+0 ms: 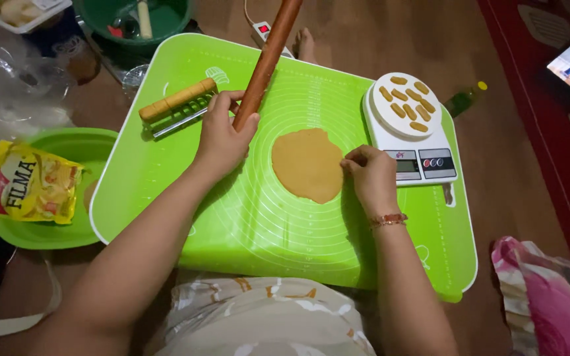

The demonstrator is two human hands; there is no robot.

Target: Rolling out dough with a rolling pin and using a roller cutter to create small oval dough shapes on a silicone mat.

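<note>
Both bare forearms reach forward from the person's lap over a bright green silicone baking mat (245, 224) laid on a brown floor (377, 39). The left arm angles in from seven o'clock; the right arm comes up from five o'clock, with a beaded bracelet (388, 220) at the wrist.

Off the mat at nine o'clock, a yellow foil pouch (29, 182) lies on a green plastic plate (80, 148), and crumpled clear plastic sits above it. A green basin (133, 20) stands at eleven o'clock. On the mat's upper left lies a wooden-handled metal roller cutter (178, 105). At two o'clock a white digital kitchen scale (411, 128) carries a handful of small tan dough pieces (407, 102).

The left hand (222, 135) is closed around a long brown wooden rolling pin (268, 56), which slants up and away toward twelve o'clock. The flat round sheet of tan dough (307, 165) lies at the mat's centre, between the two hands. The right hand (371, 175) is curled, fingers drawn together, fingertips touching the dough's right edge.
</note>
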